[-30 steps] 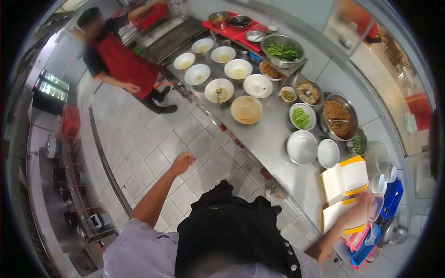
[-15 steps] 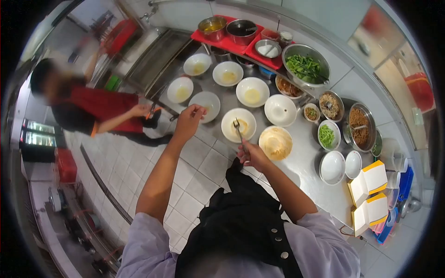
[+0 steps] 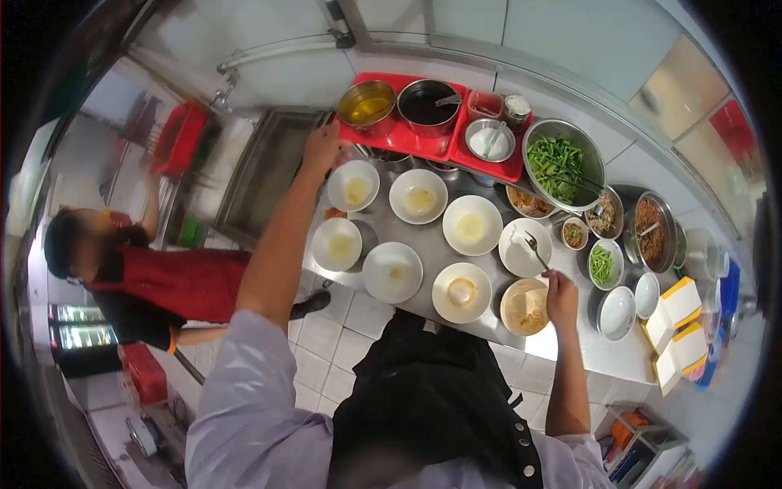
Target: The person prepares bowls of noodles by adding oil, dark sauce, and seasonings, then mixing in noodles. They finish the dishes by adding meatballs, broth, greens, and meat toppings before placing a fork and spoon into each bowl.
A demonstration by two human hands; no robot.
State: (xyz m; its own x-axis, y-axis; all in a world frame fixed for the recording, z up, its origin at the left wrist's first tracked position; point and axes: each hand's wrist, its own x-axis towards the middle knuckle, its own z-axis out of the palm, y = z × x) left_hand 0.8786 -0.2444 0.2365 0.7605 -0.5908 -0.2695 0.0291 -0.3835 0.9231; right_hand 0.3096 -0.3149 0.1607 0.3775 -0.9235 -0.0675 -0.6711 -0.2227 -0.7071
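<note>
My right hand [image 3: 561, 297] is closed round the handle of a fork [image 3: 538, 253]. The fork's tines are over a white bowl [image 3: 511, 238], and the hand is beside a bowl smeared with tan sauce [image 3: 525, 314]. Further away, my left hand [image 3: 322, 147] reaches to the left end of a red tray [image 3: 436, 147], just below a steel pot of yellow liquid [image 3: 368, 104]; its fingers are blurred and partly hidden. Several white bowls stand on the steel counter [image 3: 423, 306], including one with pale yellow liquid [image 3: 470, 228] and one with a creamy dollop [image 3: 461, 292].
A steel bowl of green vegetables [image 3: 562, 163] and a pot of dark liquid [image 3: 428, 106] stand at the back. Minced topping [image 3: 650, 220] and open yellow-and-white boxes [image 3: 672, 314] are at the right. A person in a red apron [image 3: 183, 281] stands at the left.
My left hand has moved from above the near bowls up to the red tray. My right hand has carried the fork rightward, away from the bowl with the creamy dollop. The view has shifted.
</note>
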